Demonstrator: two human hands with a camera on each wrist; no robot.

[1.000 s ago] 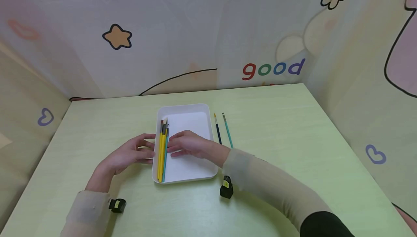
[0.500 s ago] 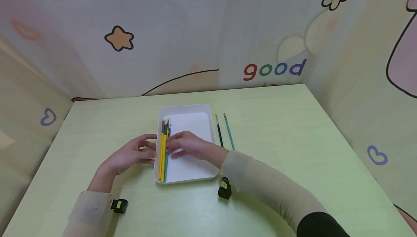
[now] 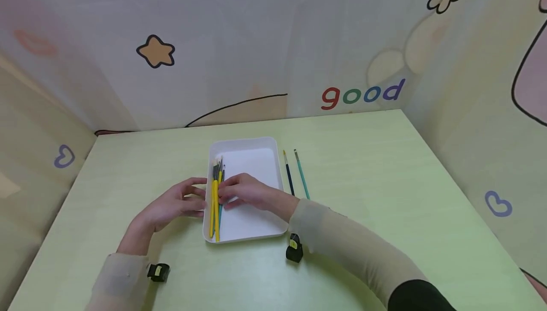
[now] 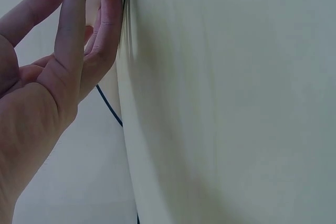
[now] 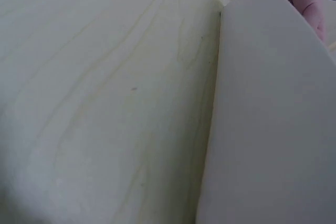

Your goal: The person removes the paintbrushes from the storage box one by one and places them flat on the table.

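A shallow white tray (image 3: 249,228) lies on the table, with several paintbrushes along its left side. Two yellow-handled paintbrushes (image 3: 215,211) lie close together there, and a teal paintbrush (image 3: 220,209) shows partly beside them. My right hand (image 3: 245,191) reaches over the tray's right rim; its fingertips touch the brushes from the right. My left hand (image 3: 178,202) holds loosely extended fingers against the tray's outer left wall, seen also in the left wrist view as the hand (image 4: 63,61) at the tray. The right wrist view shows mostly the tray wall (image 5: 268,119).
Outside the tray, to its right, lie a dark-handled paintbrush (image 3: 288,173) and a second teal paintbrush (image 3: 301,174), their lower ends near my right sleeve. The pale green table (image 3: 363,168) meets a patterned cloth backdrop (image 3: 239,40) behind.
My right fingertips have nudged the brushes in the tray leftward. One yellow brush has shifted and now partly covers the teal one. My left hand stays at the tray's side.
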